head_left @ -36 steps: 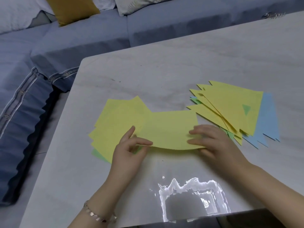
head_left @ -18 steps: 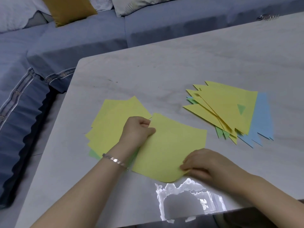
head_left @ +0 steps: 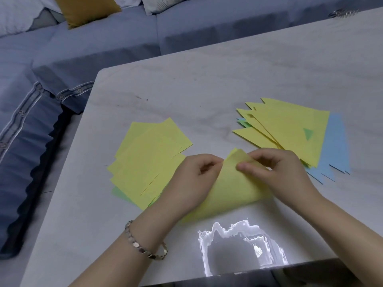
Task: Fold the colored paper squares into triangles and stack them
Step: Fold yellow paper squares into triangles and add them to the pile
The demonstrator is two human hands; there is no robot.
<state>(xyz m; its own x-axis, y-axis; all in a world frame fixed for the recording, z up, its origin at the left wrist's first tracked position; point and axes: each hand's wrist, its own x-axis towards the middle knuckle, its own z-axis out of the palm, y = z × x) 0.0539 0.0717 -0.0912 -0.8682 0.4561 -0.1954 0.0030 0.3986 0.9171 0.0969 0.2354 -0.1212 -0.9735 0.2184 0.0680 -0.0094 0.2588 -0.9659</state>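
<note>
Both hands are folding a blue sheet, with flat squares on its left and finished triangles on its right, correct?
Not quite: the head view shows the sheet is yellow, not blue. The left hand and right hand do pinch it folded over, flat squares lie to its left and finished triangles to its right.

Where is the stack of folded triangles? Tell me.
In the head view the stack of folded triangles lies on the table, right of centre, just beyond the right hand, opposite the unfolded squares at left.
</note>
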